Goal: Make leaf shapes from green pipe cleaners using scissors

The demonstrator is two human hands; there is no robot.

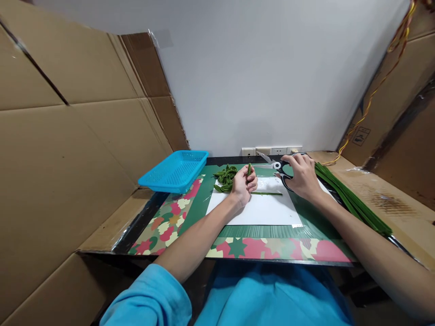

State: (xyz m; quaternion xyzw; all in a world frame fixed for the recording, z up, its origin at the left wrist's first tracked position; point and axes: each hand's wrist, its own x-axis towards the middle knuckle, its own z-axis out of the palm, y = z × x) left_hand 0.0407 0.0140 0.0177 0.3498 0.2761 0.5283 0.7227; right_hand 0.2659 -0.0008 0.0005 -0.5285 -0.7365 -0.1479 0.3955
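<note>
My left hand (pixel 245 183) is closed around a short, leaf-like piece of folded green pipe cleaner (pixel 249 169), held above a white sheet (pixel 261 213). In my right hand (pixel 301 174) is a pair of scissors (pixel 272 165) with dark handles. Its blades are spread and point left, close to the held piece. A pile of green leaf-shaped loops (pixel 224 175) lies just left of my left hand. One straight green pipe cleaner (pixel 267 194) rests on the sheet below the scissors.
A blue perforated basket (pixel 173 172) stands at the left back of the table. Along the right side lies a bundle of long green pipe cleaners (pixel 353 199), beside my right forearm. Cardboard panels (pixel 68 158) flank the workspace, and wall sockets (pixel 278 151) line the back.
</note>
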